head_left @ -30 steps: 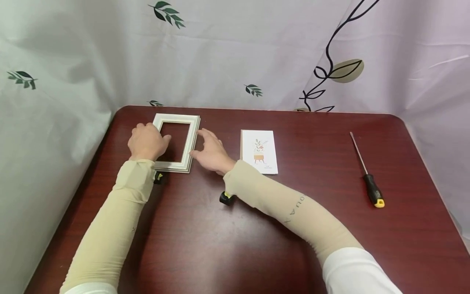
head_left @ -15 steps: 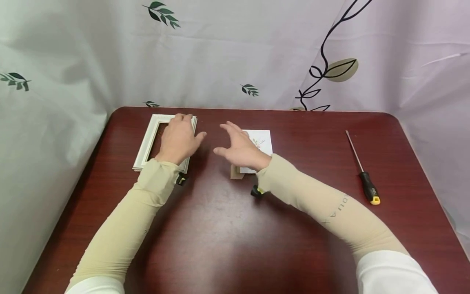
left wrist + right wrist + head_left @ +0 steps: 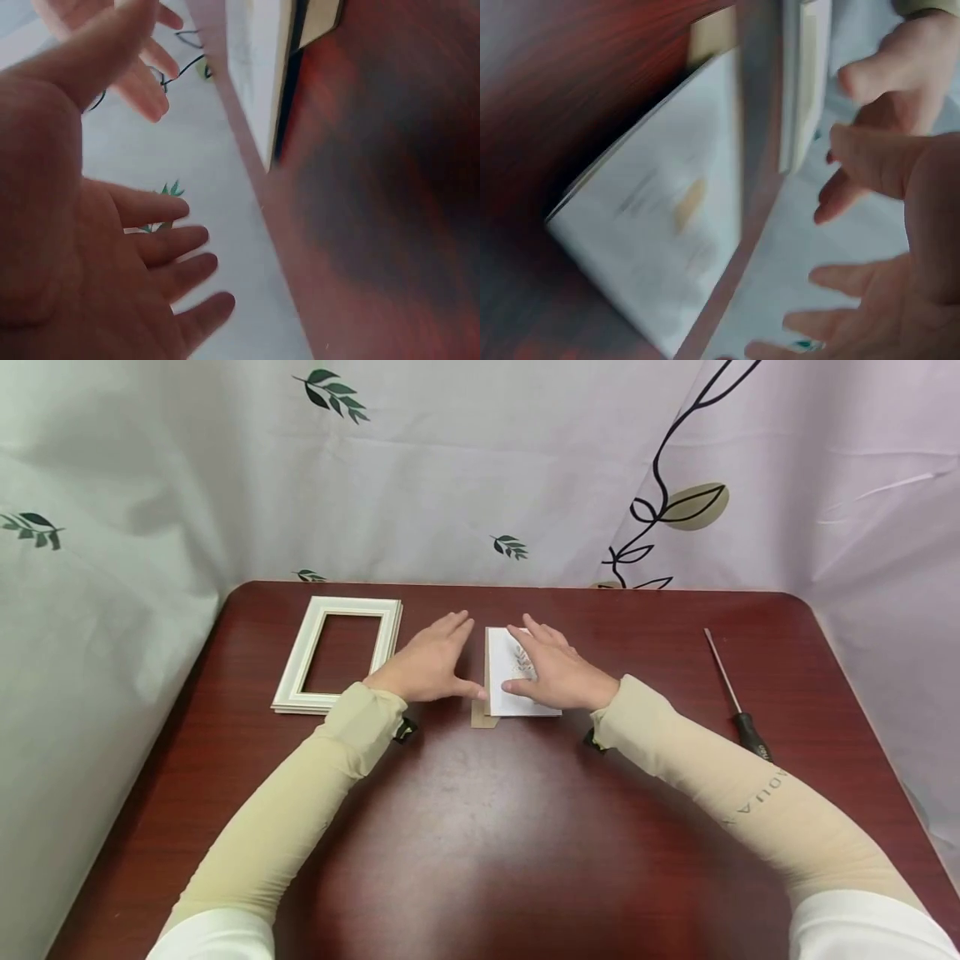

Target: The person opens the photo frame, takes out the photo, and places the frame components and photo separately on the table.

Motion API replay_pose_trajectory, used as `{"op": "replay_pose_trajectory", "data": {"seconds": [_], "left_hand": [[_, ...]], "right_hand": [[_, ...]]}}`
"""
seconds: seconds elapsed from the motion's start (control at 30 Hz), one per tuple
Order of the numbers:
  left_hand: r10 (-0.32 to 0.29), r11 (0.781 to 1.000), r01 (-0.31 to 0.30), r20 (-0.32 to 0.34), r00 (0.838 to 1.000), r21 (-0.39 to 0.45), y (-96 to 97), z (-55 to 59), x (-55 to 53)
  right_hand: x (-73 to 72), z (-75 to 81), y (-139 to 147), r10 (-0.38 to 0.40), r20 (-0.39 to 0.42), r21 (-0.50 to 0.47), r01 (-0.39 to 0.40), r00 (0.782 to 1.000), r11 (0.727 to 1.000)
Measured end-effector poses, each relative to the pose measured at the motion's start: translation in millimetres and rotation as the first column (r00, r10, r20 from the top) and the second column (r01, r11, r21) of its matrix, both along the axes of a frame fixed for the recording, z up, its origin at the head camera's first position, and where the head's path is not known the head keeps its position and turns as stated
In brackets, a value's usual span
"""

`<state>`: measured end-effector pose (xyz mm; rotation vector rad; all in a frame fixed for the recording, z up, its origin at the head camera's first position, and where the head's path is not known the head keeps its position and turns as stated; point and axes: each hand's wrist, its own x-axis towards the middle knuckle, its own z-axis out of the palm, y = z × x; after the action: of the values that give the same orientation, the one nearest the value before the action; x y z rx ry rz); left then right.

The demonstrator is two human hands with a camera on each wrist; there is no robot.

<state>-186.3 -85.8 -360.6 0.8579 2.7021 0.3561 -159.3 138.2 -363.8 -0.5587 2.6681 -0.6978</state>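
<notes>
A white card (image 3: 501, 675) printed with a plant in a pot lies at the middle back of the table, on top of a thin brown piece (image 3: 483, 717) that sticks out at its near left corner. My left hand (image 3: 429, 662) hovers just left of the card, fingers extended and thumb pointing toward its edge. Over the card's right part hovers my right hand (image 3: 558, 670), fingers spread, hiding some of the print. Both palms look free in the left wrist view and the right wrist view, where the card (image 3: 675, 195) appears tilted and blurred.
A white picture frame (image 3: 295, 672) with a bare opening lies at the table's back left. On the right is a screwdriver (image 3: 723, 670), its black handle partly behind my right sleeve. A patterned curtain (image 3: 420, 493) hangs behind the dark red table (image 3: 495, 843).
My left hand has left the picture frame and moved right to the card. My right hand has moved right from beside the frame to above the card.
</notes>
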Motion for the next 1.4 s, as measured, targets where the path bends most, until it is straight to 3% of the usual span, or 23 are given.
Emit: {"op": "replay_pose_trajectory", "data": {"seconds": [0.13, 0.27, 0.47, 0.7, 1.0, 1.4], "left_hand": [[-0.078, 0.997, 0.078, 0.047, 0.996, 0.02, 13.5, -12.3, 0.7], [-0.098, 0.995, 0.096, 0.083, 0.992, 0.027, 23.5, -24.8, 1.6], [-0.125, 0.992, 0.124, 0.071, 0.99, 0.016, 29.2, -35.7, -0.7], [-0.145, 0.989, 0.146, 0.069, 0.987, 0.001, 27.7, -41.0, -3.8], [-0.139, 0.99, 0.139, 0.084, 0.987, 0.0, 28.4, -44.2, -5.3], [-0.127, 0.991, 0.131, 0.095, 0.987, -0.028, 31.7, -41.9, -5.4]], "right_hand": [[1.7, -12.0, 9, 0.047, -0.015, 0.075, -0.046, 0.999, 0.996], [2.6, -22.2, 14, 0.097, -0.011, 0.111, -0.095, 0.995, 0.989], [3.5, -31.6, 17, 0.153, -0.022, 0.148, -0.148, 0.988, 0.978], [2.4, -36.3, 17, 0.175, -0.074, 0.163, -0.161, 0.982, 0.973], [4.8, -38.4, 25, 0.138, -0.08, 0.189, -0.121, 0.987, 0.975], [4.8, -40.0, 44, 0.124, -0.044, 0.136, -0.117, 0.991, 0.984]]}}
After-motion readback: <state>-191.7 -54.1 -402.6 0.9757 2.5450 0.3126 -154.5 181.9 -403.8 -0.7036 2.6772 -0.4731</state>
